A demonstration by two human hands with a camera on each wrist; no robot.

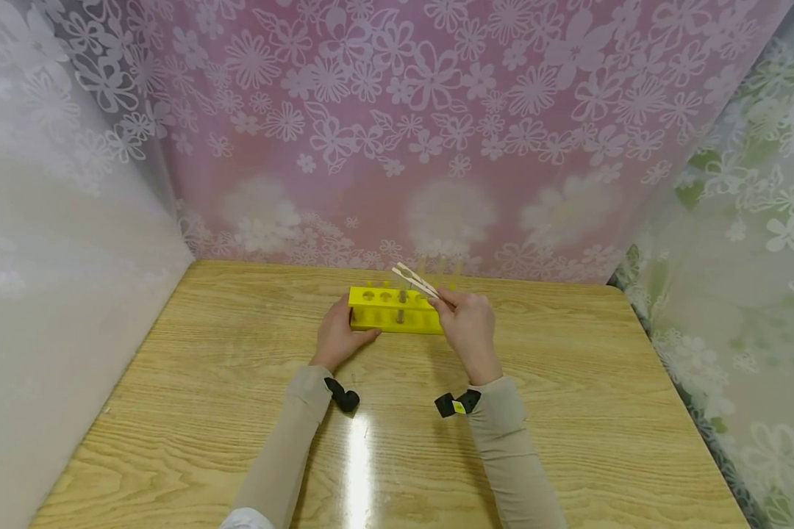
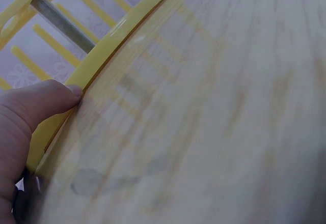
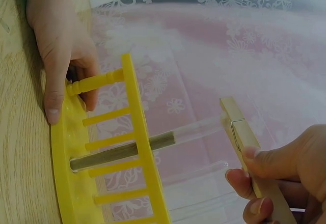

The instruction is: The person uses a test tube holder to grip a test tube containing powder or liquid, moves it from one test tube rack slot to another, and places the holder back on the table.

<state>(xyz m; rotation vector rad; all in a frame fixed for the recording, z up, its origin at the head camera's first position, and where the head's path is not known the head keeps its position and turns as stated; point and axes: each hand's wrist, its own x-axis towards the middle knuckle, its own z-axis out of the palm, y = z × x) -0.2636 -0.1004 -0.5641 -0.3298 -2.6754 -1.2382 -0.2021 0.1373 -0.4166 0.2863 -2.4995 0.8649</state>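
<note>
In the head view, my left hand (image 1: 336,334) grips the left end of a yellow test tube rack (image 1: 359,298). Its thumb presses the edge of the base (image 2: 113,36) in the left wrist view. One test tube (image 3: 109,156) stands in the rack, grey-brown in its lower part and clear above. My right hand (image 1: 468,330) holds a wooden test tube clamp (image 3: 247,132), thumb on one side and fingers on the other. The clamp's tip is right at the tube's mouth in the right wrist view.
Several clear tubes (image 1: 442,268) stick up along the back of the rack, partly behind the right hand. The wooden table (image 1: 238,382) carries the rack near its back edge. Flowered curtains (image 1: 397,147) hang behind and at both sides.
</note>
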